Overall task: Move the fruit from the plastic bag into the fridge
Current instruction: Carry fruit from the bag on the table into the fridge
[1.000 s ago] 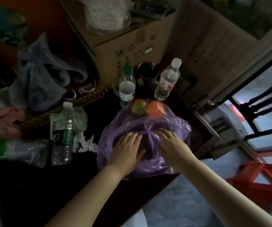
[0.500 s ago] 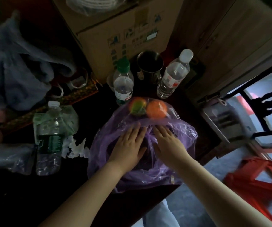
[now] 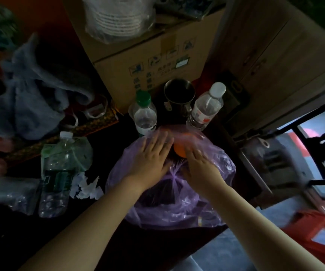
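On the near right part of the dark tabletop (image 3: 20, 241): purple plastic bag (image 3: 177, 212), crumpled, gathered at its centre. Left hand (image 3: 151, 155) lies flat on the bag's far side, fingers straight and together, gripping nothing. Right hand (image 3: 200, 167) just beside it, fingers extended, tips against the orange fruit (image 3: 179, 152), not clasping it. Fruit sits at the bag's far edge between both hands; under the film or outside it, cannot tell. Green-capped bottle (image 3: 145, 114), metal mug (image 3: 179, 94) and white-capped bottle (image 3: 206, 106) stand just beyond.
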The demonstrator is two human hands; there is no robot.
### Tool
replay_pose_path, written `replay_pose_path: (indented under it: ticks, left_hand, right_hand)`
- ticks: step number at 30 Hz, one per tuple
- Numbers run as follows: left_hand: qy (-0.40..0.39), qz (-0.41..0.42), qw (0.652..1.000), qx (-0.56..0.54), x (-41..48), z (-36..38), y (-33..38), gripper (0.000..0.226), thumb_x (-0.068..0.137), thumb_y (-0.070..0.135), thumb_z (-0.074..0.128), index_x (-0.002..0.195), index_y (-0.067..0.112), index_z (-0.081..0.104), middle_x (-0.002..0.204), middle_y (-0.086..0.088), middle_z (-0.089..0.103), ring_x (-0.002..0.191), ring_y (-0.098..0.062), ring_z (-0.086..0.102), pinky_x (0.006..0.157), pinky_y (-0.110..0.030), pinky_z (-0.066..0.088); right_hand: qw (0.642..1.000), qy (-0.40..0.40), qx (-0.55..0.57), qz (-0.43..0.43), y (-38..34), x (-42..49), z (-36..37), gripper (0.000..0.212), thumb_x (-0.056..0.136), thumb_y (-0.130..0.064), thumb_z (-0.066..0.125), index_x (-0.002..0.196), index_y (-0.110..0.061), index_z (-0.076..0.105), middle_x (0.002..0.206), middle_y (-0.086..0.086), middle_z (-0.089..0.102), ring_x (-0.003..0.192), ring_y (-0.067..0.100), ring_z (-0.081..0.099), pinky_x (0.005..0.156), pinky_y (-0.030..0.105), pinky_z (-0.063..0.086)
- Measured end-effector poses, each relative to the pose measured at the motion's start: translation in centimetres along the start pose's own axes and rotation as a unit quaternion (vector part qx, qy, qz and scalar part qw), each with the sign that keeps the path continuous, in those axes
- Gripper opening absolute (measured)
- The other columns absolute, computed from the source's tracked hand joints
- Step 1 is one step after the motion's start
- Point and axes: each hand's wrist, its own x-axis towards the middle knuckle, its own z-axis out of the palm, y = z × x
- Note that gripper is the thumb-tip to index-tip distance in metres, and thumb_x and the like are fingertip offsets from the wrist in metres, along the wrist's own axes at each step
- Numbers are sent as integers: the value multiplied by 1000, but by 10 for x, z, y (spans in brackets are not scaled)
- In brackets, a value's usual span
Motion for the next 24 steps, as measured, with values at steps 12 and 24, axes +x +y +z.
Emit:
replay_pose_path:
  ticks: [12, 24]
  left_hand:
    - [-47, -41, 995, -78, 40, 14, 2, 73, 90, 33, 52, 149, 13, 13, 154, -11, 17, 142, -30, 16, 115, -40, 19]
    - [-48, -8, 997, -61, 12, 15, 2, 86, 82, 41, 62, 150, 17, 13, 152, -5, 23, 140, -25, 22, 110, -37, 25]
  right_hand:
    - [999, 29, 38, -16, 9, 34, -11, 73, 89, -26, 60, 148, -14, 19, 153, 13, 24, 141, 29, 23, 114, 34, 19]
    - [999, -22, 41, -11, 8, 9, 3, 78, 85, -40, 63, 147, -19, 20, 150, 5, 27, 129, 31, 40, 98, 41, 41]
